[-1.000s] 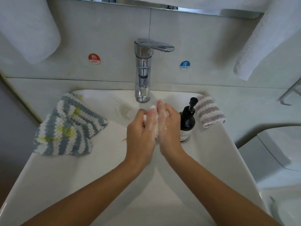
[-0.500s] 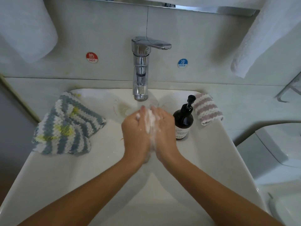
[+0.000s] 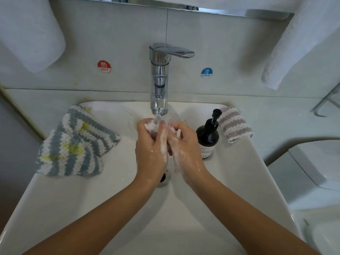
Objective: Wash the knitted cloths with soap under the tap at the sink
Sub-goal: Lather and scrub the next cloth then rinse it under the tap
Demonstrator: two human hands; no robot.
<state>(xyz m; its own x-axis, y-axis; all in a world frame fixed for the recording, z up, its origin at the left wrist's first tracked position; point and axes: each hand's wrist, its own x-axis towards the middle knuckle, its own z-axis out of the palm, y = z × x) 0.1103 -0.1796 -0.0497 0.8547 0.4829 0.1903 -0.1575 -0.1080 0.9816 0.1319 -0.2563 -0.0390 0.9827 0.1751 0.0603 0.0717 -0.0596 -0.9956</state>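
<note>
Two soapy hands working a small knitted cloth under the tap, above the sink basin.

The left hand [image 3: 151, 151] and right hand [image 3: 184, 150] are pressed side by side, the fingers [image 3: 147, 126] of both curled tight around a bunched, lathered cloth [image 3: 151, 126] directly beneath the spout of the chrome tap [image 3: 159, 80]. Blue-and-white striped cloths [image 3: 73, 142] with yellow flecks lie on the left rim of the sink [image 3: 92, 196]; a pink-striped cloth [image 3: 233, 124] lies at the right rim, just beside a dark pump bottle [image 3: 208, 137]. HOT sticker [image 3: 104, 66] and COLD sticker [image 3: 206, 72] flank the tap.
</note>
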